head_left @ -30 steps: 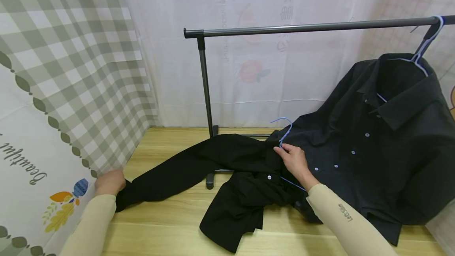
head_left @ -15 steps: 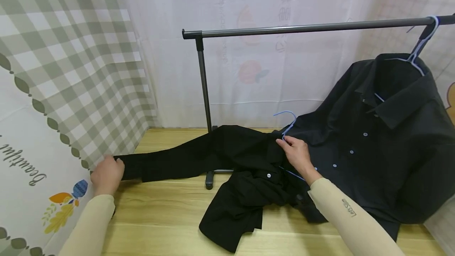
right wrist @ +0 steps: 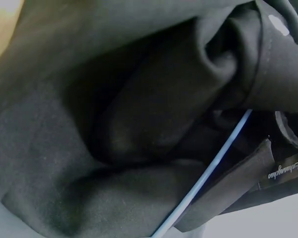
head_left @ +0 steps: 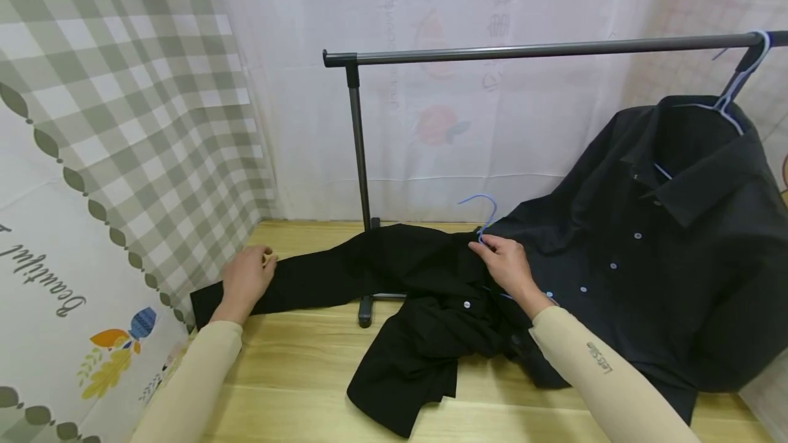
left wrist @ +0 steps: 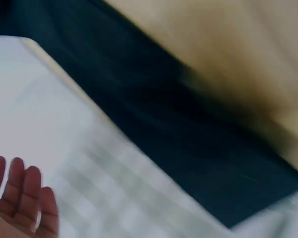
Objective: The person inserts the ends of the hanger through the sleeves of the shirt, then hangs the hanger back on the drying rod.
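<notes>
A black shirt (head_left: 412, 262) lies on the wooden table, one sleeve (head_left: 320, 279) stretched to the left. My left hand (head_left: 246, 279) is over that sleeve near the cuff, holding nothing; in the left wrist view its relaxed fingers (left wrist: 27, 191) are apart from the dark sleeve (left wrist: 154, 119). With thumb and fingers my right hand (head_left: 507, 265) pinches the blue hanger (head_left: 494, 210) just below its hook, at the shirt's collar. The hanger's bar (right wrist: 203, 178) runs inside the black cloth in the right wrist view, near the neck label (right wrist: 288, 171).
Above the table runs a dark metal clothes rail (head_left: 523, 52) with its post (head_left: 359, 149) behind the sleeve. At its right end, a second black shirt (head_left: 708, 279) hangs on a light blue hanger (head_left: 732, 91). A checked cloth (head_left: 135, 101) forms the left wall.
My left hand pulled the sleeve straighter and upward, then let go of the cuff and moved right along the sleeve. My right hand keeps its hold at the hanger's neck, shifting slightly.
</notes>
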A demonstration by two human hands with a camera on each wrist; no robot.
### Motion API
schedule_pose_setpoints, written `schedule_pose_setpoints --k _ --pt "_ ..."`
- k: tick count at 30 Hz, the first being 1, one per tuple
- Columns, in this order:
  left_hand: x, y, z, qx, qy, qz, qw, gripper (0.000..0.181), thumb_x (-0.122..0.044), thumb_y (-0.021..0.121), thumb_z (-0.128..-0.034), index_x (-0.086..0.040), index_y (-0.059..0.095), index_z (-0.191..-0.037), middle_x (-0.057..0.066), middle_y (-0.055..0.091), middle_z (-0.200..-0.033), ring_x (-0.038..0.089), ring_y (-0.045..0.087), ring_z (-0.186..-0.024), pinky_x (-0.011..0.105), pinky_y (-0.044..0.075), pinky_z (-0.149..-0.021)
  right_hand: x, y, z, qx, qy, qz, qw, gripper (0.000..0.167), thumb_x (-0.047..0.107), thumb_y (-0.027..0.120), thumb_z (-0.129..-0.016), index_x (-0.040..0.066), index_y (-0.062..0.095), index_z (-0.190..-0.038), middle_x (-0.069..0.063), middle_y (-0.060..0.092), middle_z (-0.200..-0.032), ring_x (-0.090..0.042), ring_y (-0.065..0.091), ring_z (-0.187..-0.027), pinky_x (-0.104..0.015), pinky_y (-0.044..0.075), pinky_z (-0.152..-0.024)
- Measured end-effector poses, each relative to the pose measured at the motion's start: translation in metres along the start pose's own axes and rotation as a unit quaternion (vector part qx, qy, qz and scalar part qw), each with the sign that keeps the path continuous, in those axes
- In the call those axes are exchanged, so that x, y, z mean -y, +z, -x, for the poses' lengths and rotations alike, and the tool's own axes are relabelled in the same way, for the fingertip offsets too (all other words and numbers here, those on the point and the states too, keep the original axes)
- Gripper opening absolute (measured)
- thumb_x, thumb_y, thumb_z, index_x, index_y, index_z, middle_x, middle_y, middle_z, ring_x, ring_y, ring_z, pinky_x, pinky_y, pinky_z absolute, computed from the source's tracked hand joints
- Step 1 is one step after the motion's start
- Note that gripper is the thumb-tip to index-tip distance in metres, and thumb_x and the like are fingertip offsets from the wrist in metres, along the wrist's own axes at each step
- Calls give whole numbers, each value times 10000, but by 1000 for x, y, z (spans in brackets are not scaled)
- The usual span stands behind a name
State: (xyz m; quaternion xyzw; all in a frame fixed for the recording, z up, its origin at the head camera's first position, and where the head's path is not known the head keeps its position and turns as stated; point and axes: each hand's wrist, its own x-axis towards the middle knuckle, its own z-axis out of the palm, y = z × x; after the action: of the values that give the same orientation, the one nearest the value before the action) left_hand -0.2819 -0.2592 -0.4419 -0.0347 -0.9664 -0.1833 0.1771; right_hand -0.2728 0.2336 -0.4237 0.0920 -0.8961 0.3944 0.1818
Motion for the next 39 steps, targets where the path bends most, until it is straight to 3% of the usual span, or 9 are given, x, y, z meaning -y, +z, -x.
schedule_pose_setpoints --k 6,9,13,17,20,25,33,36,39 --pt "-75 21 -26 -86 1160 396 9924 322 -260 674 -965 -29 684 -1189 156 685 -1115 347 633 -1006 507 510 -828 12 5 -3 0 -697 111 9975 140 186 702 -943 67 727 -874 -1 587 -684 -143 503 -640 -298 408 -601" --pt "-110 28 -35 247 1664 734 9830 420 -310 663 -968 -39 640 -1288 161 642 -1251 359 586 -1153 519 458 -964 19 8 -6 45 -1091 142 9939 185 157 721 -924 106 659 -757 37 526 -657 -122 464 -615 -279 380 -584" --pt "-146 34 -38 991 2192 1189 9633 502 -395 615 -983 -57 602 -1353 142 599 -1340 327 545 -1245 484 413 -1046 29 9 -10 214 -1315 25 9911 305 148 723 -921 143 538 -678 50 406 -625 -131 411 -585 -271 331 -563" --pt "-158 37 -34 1317 2389 1368 9523 353 -337 601 -997 -90 695 -1232 77 684 -1204 246 635 -1120 415 484 -972 35 6 -15 227 -1349 19 9906 195 151 729 -916 94 659 -743 21 570 -678 -142 518 -647 -283 403 -606" --pt "-156 34 -30 1188 2298 1413 9556 241 -261 632 -985 -105 740 -1135 46 719 -1097 212 674 -1013 384 525 -899 38 1 -19 187 -1300 42 9913 139 148 734 -911 81 707 -792 -1 610 -701 -165 548 -678 -303 422 -623" --pt "-158 20 -28 986 2281 1365 9590 253 -252 687 -956 -86 731 -1141 63 716 -1109 238 673 -1013 411 527 -892 48 -6 -27 247 -1256 -129 9917 241 150 727 -918 113 617 -707 34 429 -605 -176 439 -598 -291 348 -567" --pt "-192 12 -28 583 2661 1239 9542 375 -351 586 -1007 -80 684 -1247 80 690 -1155 252 643 -1060 413 500 -936 72 3 -35 565 -1435 -287 9876 159 168 708 -935 121 671 -788 39 511 -661 -164 475 -628 -297 375 -577" --pt "-201 16 -27 440 2725 1197 9537 249 -292 581 -1016 -88 719 -1052 54 698 -938 212 650 -849 366 525 -779 77 6 -35 698 -1378 -290 9876 104 161 708 -935 96 717 -854 -6 600 -719 -191 534 -674 -325 432 -616" --pt "-201 21 -27 427 2616 1217 9565 200 -233 593 -1012 -108 670 -876 4 617 -754 163 576 -676 325 471 -646 77 7 -35 897 -1113 -321 9892 148 184 705 -939 65 757 -1009 -55 710 -913 -215 636 -817 -370 522 -719"
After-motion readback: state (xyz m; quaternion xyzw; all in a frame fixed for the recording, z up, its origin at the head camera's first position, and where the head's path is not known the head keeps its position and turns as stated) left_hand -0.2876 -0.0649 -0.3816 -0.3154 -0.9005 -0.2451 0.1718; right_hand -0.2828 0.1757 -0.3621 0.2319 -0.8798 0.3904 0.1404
